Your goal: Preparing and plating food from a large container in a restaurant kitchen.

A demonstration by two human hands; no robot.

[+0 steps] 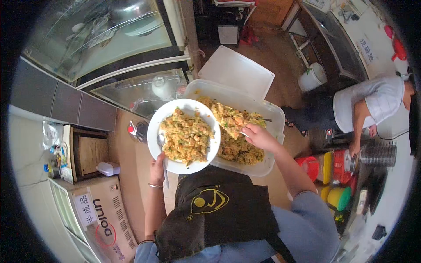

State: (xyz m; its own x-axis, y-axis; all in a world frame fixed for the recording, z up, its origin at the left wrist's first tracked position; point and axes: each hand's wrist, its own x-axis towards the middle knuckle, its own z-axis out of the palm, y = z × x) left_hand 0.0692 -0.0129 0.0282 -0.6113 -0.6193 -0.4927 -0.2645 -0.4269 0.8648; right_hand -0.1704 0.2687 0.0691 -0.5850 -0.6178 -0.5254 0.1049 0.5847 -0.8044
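My left hand (158,169) grips the near left rim of a round white plate (152,138), thumb on top. The plate carries a heap of orange-brown, chopped food mix (187,136) flecked with green. A metal spoon (160,139) lies at its left side, its handle partly hidden. Under and beyond the plate is a translucent plastic tub (278,118) holding more of the same mix (241,153). Over the tub, my right hand (261,137) pinches a small white-edged implement (244,134), mostly hidden. A dark handle (268,120) sticks out of the mix.
A pale plastic lid (236,72) lies beyond the tub. Glass-fronted cabinets (131,36) stand at left, above a lidded bottle (138,130) on the floor. A cardboard box (108,220) is lower left. At right, another person (365,105) reaches towards stacked containers (340,164).
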